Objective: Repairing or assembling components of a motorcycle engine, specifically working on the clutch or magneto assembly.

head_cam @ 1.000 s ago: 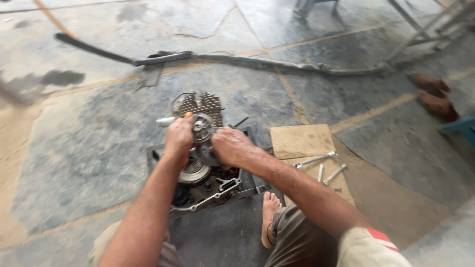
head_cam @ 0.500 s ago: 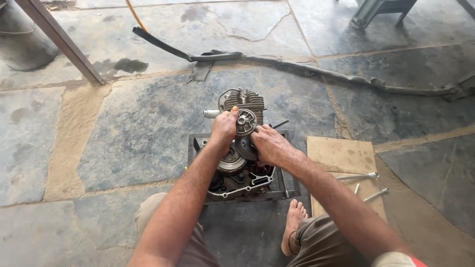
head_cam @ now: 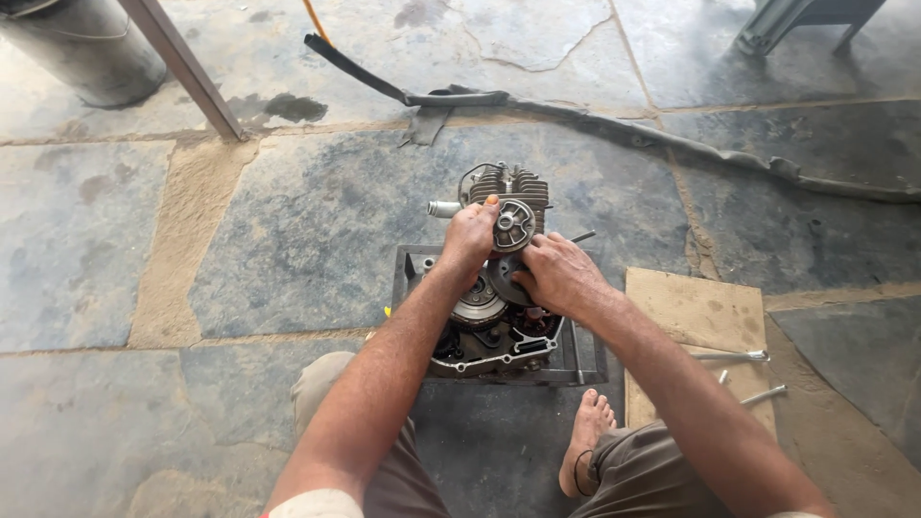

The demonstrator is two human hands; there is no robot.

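A small grey engine [head_cam: 491, 338] with a finned cylinder [head_cam: 508, 182] sits in a dark square metal tray [head_cam: 585, 360] on the stone floor in front of me. My left hand [head_cam: 467, 238] grips a round slotted metal disc [head_cam: 515, 224] at the upper part of the engine, thumb on its rim. My right hand [head_cam: 554, 275] rests just below and to the right, fingers closed on a dark round part [head_cam: 500, 273] under that disc. A round flywheel-like piece [head_cam: 478, 309] shows beneath my left wrist.
A cardboard sheet [head_cam: 696, 317] lies to the right with long metal tools [head_cam: 731, 357] on it. My bare foot [head_cam: 585, 436] is beside the tray. A dark strap or hose [head_cam: 614, 125] runs across the floor. A metal bucket [head_cam: 82, 48] and slanted post [head_cam: 187, 72] stand far left.
The view has shifted slightly, so the engine sits a little higher and more central. Both hands stay on the engine's round parts with barely any visible movement.
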